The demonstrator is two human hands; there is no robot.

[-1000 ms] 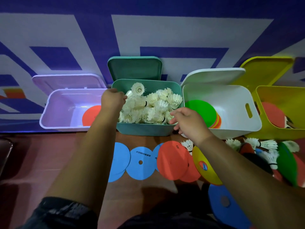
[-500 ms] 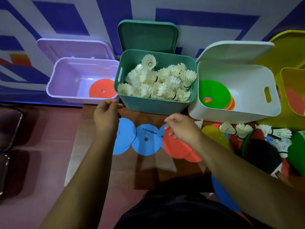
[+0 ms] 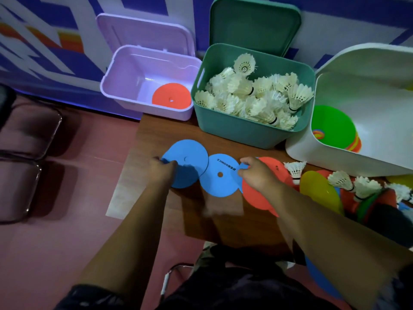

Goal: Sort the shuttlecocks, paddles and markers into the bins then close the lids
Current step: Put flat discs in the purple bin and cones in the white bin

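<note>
Three flat blue markers lie in a row on the wooden table [image 3: 154, 139]. My left hand [image 3: 165, 170] pinches the near-left edge of the left blue marker [image 3: 187, 157]. My right hand [image 3: 257, 174] pinches the edge of a blue marker [image 3: 244, 167] tucked between the middle blue marker [image 3: 220, 175] and an orange marker [image 3: 271, 165]. The teal bin [image 3: 234, 130] is heaped with white shuttlecocks [image 3: 252, 97]. An orange marker [image 3: 172, 97] lies in the purple bin [image 3: 120, 95]. A green marker [image 3: 333, 126] tops a stack in the white bin [image 3: 335, 159].
All three lids stand open against the wall. Loose shuttlecocks [image 3: 295, 170], a yellow marker [image 3: 319, 191] and more coloured pieces pile up at the right of the table. Dark chairs [image 3: 29, 130] stand at the left, beyond the table's left edge.
Both hands have dropped from the teal bin's rim down to the table and closed on the blue markers. The view has tilted down and moved closer.
</note>
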